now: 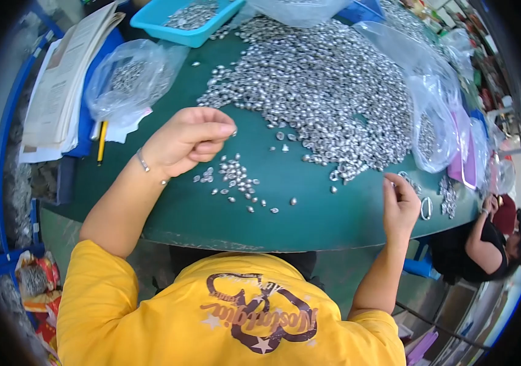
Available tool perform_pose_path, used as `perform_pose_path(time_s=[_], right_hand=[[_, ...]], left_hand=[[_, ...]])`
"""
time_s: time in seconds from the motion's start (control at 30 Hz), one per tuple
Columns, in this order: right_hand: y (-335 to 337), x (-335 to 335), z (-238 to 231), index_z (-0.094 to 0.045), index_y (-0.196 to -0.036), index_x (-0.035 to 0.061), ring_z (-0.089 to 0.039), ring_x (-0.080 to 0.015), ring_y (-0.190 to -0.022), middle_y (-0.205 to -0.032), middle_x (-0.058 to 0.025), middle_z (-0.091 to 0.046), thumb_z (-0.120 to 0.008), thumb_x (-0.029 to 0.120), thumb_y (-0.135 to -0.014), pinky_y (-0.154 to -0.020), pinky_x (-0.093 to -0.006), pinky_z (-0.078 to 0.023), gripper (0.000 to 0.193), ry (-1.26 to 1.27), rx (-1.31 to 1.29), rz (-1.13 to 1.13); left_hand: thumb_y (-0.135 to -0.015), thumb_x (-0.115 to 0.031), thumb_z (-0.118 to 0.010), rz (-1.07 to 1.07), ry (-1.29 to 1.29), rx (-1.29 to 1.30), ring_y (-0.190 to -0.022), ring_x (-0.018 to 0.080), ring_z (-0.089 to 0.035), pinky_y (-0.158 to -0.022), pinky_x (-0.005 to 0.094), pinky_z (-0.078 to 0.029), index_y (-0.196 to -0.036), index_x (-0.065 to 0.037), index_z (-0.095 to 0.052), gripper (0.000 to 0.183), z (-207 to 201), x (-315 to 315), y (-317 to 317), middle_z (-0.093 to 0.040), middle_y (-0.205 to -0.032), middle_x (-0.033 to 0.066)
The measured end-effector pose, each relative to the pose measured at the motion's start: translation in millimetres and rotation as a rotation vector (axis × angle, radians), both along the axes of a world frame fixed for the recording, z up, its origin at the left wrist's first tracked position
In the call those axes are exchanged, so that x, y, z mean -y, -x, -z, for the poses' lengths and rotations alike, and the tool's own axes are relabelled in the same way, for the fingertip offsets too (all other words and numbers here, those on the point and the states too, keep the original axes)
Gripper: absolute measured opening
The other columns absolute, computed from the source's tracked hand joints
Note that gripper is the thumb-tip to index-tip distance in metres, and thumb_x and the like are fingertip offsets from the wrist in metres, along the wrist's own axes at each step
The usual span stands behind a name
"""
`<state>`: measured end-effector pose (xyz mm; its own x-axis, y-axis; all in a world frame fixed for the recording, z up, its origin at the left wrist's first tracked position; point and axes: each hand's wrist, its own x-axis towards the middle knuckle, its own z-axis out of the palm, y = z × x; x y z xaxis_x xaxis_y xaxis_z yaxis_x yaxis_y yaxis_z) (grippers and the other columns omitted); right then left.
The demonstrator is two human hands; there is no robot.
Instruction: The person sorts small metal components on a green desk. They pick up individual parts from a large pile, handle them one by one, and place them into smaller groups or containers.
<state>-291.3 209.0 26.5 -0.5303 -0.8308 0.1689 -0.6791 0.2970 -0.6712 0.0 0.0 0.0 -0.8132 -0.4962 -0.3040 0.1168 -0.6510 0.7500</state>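
Note:
My left hand [188, 139] is raised over the green table [150, 207]. Between its thumb and forefinger it pinches a small silvery metal piece [234, 133]. Just below lies a loose group of small silvery metal pieces [235, 174]. A large heap of the same sort of pieces [327, 91] spreads across the far middle of the table. At the heap's near right side, close to the table's front, is my right hand [402, 206], its thumb and forefinger closed together. What they hold, if anything, is too small to make out.
A light-blue tray [196, 36] of metal pieces stands far left, near a filled clear bag [129, 79]. Papers [71, 79] and a yellow pencil [102, 143] are at the left. Clear bags [434, 128], a purple bin [464, 152] and a metal ring [426, 208] lie right. Another person [486, 244] sits beyond.

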Motion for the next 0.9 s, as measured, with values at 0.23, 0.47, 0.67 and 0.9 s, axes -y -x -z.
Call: perform_pose_path(time_s=[0.23,0.47,0.67,0.9], right_hand=[[-88.3,75.0,0.9,-0.063,-0.082,0.0072,-0.059,-0.0282,-0.061,-0.068,-0.0091,-0.057,-0.065,0.007,-0.075,-0.053,-0.0358,-0.047,0.007,0.017,-0.142,-0.787],[-95.5,95.8,21.3,-0.062,-0.081,0.0085,-0.058,-0.0289,-0.063,-0.073,-0.0096,-0.059,-0.064,0.009,-0.074,-0.056,-0.0367,-0.048,0.007,-0.098,-0.126,-0.938],[-77.4,109.8,17.8,-0.062,-0.076,0.0004,-0.048,-0.0040,-0.059,-0.066,0.0025,-0.056,-0.062,0.007,-0.078,-0.052,-0.0192,-0.039,0.007,-0.216,1.050,-0.650],[-119.0,126.8,28.2,-0.063,-0.086,0.0083,-0.059,-0.0317,-0.063,-0.072,-0.0105,-0.059,-0.062,0.010,-0.077,-0.056,-0.0395,-0.048,0.009,-0.049,-0.205,-0.845]], left_hand=[[-0.078,-0.001,-0.047,-0.124,-0.206,-0.113,-0.047,0.0058,-0.038,-0.038,0.0164,-0.030,-0.081,-0.002,-0.054,0.008,6.7,3.1,-18.5,-0.054,-0.073,0.0120],[-0.073,-0.006,-0.068,-0.078,1.078,0.662,-0.059,0.0097,-0.051,-0.054,0.0240,-0.041,-0.079,-0.003,-0.066,0.007,-18.6,-1.8,-25.4,-0.055,-0.065,0.0036],[-0.071,-0.008,-0.071,0.132,1.312,0.685,-0.063,0.0214,-0.057,-0.058,0.0293,-0.044,-0.081,-0.005,-0.068,0.011,-18.6,5.5,-36.5,-0.058,-0.072,0.0083],[-0.072,-0.007,-0.070,0.103,1.175,0.634,-0.063,0.0184,-0.055,-0.059,0.0288,-0.045,-0.076,-0.003,-0.065,0.007,-4.5,5.2,-27.7,-0.058,-0.071,0.0044]])
